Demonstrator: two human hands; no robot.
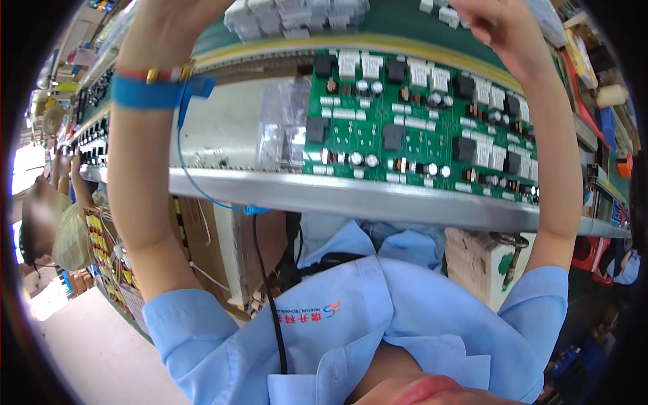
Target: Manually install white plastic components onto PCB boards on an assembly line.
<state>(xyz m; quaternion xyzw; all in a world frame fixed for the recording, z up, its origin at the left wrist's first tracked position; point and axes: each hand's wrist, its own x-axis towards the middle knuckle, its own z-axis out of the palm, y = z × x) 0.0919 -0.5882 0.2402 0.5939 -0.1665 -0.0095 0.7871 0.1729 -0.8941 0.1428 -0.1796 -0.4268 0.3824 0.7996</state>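
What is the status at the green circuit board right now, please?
Left hand and right hand both raised beyond the circuit board, fingers cut off by the frame. Board flat on conveyor, untouched. Nothing blocking.

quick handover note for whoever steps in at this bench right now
Left hand: raised over the far side of the bench, fingers out of frame; blue strap with coiled cord on its wrist.
Right hand: raised near the white blocky components on the far shelf; grip unclear.
Green circuit board with black and white parts lies flat on the grey bench rail, untouched.
Done or left: cannot tell.
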